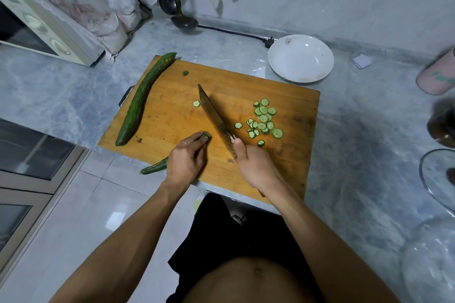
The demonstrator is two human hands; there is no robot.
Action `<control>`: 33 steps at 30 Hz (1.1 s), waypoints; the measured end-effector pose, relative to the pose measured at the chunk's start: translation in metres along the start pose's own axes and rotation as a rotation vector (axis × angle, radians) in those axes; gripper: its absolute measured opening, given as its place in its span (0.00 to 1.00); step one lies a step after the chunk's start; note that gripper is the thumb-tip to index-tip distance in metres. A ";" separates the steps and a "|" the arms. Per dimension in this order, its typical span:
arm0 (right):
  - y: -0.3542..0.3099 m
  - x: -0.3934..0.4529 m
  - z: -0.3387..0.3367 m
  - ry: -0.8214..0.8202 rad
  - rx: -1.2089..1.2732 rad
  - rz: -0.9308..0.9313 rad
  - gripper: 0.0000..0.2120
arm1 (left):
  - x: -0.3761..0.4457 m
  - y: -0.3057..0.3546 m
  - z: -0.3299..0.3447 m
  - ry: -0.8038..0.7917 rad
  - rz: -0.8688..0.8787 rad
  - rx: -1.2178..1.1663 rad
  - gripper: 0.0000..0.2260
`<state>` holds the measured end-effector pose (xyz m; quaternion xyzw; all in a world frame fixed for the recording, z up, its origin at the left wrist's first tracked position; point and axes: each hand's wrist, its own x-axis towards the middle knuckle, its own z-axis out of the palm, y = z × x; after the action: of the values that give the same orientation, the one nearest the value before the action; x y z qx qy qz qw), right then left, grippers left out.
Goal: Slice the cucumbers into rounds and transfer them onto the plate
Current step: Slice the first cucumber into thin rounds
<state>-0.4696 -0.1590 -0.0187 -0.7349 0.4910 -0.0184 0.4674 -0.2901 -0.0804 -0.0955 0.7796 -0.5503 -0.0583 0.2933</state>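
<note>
A grey marbled worktop point(357, 130) carries a wooden cutting board point(172, 118), angled so its near corner hangs toward the person. The left hand point(186, 162) curls over the cucumber being cut point(154, 168), fingertips tucked at the cut end, seemingly to pin it and keep them back from the blade; its tail pokes out off the board at 8 o'clock. The right hand point(256, 167) grips the knife point(214, 115), thumb laid along the blade for control, the tip pointing toward 11 o'clock. Cut rounds point(264, 119) pile at 3 o'clock of the blade, pushed clear of the cutting. A whole cucumber point(140, 103) waits along the board's left edge. The white plate point(300, 58) sits just beyond the board at 1 o'clock, no slices in it yet. The knife handle is hidden inside the fist, and most of the held cucumber lies under the palm.
</note>
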 end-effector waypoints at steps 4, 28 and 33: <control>0.009 -0.007 -0.007 0.049 0.004 -0.002 0.31 | -0.001 0.002 0.003 0.033 -0.033 -0.016 0.12; -0.010 -0.046 -0.001 -0.008 -0.227 -0.158 0.24 | -0.003 -0.007 0.010 0.015 0.030 0.075 0.13; -0.011 -0.044 0.002 -0.014 -0.218 -0.160 0.24 | -0.002 -0.003 0.010 0.043 0.036 0.088 0.11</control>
<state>-0.4838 -0.1241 0.0073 -0.8183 0.4268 0.0029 0.3849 -0.2929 -0.0817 -0.1060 0.7827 -0.5600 -0.0118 0.2714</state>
